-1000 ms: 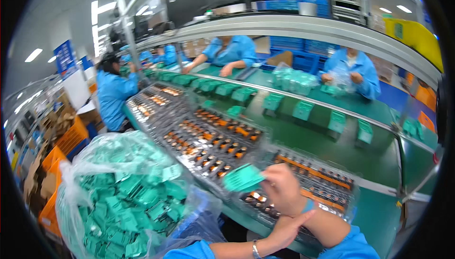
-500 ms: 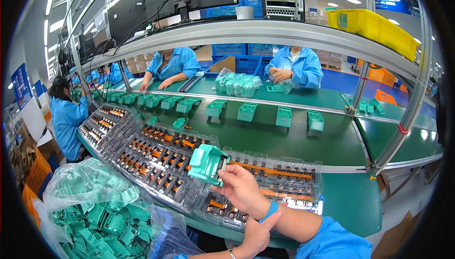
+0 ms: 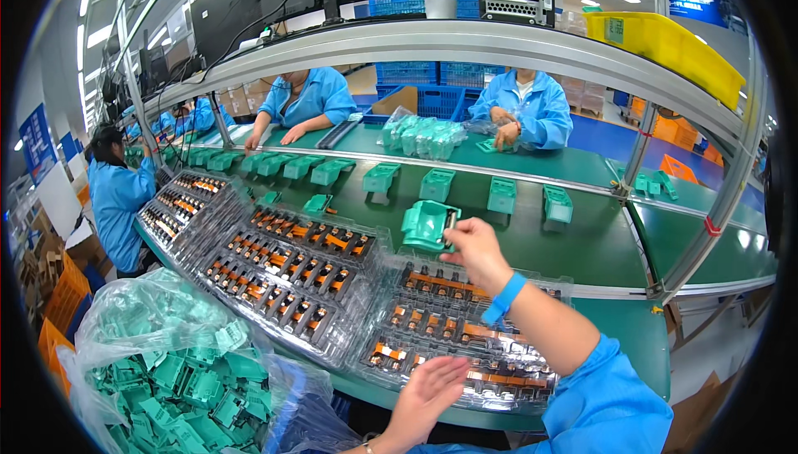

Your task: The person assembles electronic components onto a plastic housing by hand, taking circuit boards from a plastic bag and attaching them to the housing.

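My right hand [image 3: 478, 252], a blue band at its wrist, pinches the edge of a green plastic housing [image 3: 426, 226] above the far rim of the clear trays. A dark strip shows along the side of the housing next to my fingers. Lower down, my left hand [image 3: 430, 394] is empty, its fingers stretched out together over the near edge of a clear plastic tray [image 3: 399, 311]. Small black parts with orange strips fill that tray and the clear tray [image 3: 283, 267] to its left. Beyond them, a row of similar green housings [image 3: 436, 184] lines the green belt [image 3: 366, 213].
A plastic bag of loose green housings [image 3: 191, 387] stands at the lower left. A metal frame shelf [image 3: 416, 43] crosses above the belt, carrying monitors and a yellow bin [image 3: 665, 51]. Co-workers in blue jackets [image 3: 532, 109] sit across the belt, and another person [image 3: 120, 196] is at the left.
My right hand has carried the green housing forward and to the right, toward the belt. My left hand has let go of my right forearm and opened out.
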Demonstrator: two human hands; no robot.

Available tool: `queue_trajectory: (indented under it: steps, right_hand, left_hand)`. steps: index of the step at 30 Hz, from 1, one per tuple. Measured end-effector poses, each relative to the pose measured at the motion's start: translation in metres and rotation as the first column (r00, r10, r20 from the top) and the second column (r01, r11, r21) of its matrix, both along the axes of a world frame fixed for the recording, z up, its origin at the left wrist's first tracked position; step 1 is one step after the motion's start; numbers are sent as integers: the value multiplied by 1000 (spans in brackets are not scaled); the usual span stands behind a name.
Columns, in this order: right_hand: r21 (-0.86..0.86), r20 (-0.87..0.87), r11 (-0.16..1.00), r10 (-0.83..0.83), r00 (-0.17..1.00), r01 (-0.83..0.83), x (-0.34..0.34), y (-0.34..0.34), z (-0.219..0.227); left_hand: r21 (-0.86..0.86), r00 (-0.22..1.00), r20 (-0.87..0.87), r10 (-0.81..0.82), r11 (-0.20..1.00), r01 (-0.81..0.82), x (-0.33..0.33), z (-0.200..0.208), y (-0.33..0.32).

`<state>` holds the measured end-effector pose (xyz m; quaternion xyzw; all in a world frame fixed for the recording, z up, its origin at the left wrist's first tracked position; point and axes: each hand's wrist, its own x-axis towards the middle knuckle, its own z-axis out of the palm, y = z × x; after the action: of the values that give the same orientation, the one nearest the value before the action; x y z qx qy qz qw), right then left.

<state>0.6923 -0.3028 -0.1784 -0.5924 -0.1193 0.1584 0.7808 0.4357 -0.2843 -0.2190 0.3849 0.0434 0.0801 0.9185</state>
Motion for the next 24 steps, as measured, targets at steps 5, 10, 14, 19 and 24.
queue_trajectory:
  steps: [5,10,14,19,24]
  right_hand:
    - [-469,179,871,-72,981,150,62,3,-32]
    - [-731,135,673,-24,991,116,92,28,-54]
    - [-698,156,688,-125,980,198,114,39,-67]
    - [-717,139,656,-197,970,236,124,54,-76]
    - [-663,25,729,-210,977,174,132,67,-96]
  left_hand:
    - [371,968,180,176,899,-232,-49,1,45]
    - [489,875,241,420,727,-483,-103,-2,82]
    - [489,793,305,527,628,-606,-124,-2,95]
    - [487,793,297,532,630,-605,-126,-7,104]
    - [515,806,270,527,628,-583,-121,-14,112]
